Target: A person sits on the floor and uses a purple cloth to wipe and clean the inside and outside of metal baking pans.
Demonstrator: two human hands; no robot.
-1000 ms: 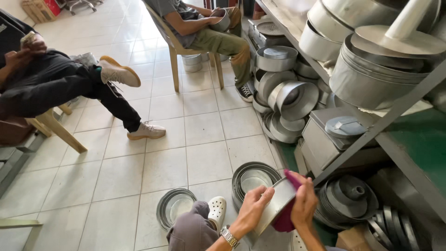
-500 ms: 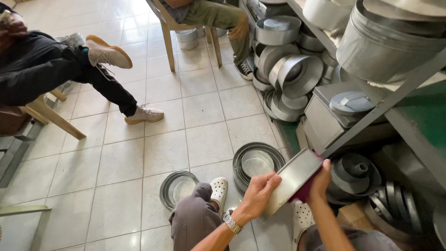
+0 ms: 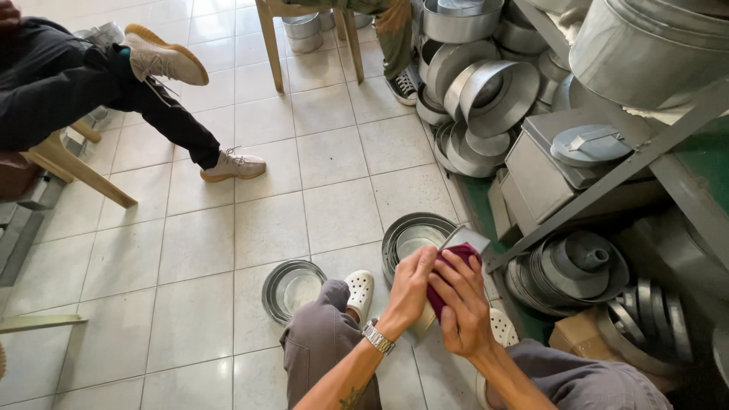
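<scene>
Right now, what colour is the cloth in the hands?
Dark red, maroon cloth, pressed under the right hand; the head view shows it.

Dark red cloth (image 3: 448,267) against tilted grey metal pan (image 3: 472,238)

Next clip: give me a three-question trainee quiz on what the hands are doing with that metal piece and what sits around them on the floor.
1. True or false: the left hand and the right hand are both on the flat metal piece.
2. What colour is the cloth pressed against the metal piece? A) blue B) dark red C) yellow
3. Which lies closer to the person's left shoe: the round pan stack by the left knee, or the tall metal rings beside the shelf?

Key
1. True: both hands close around it, with the cloth in between.
2. B.
3. The round pan stack, just beside the shoe.
</scene>
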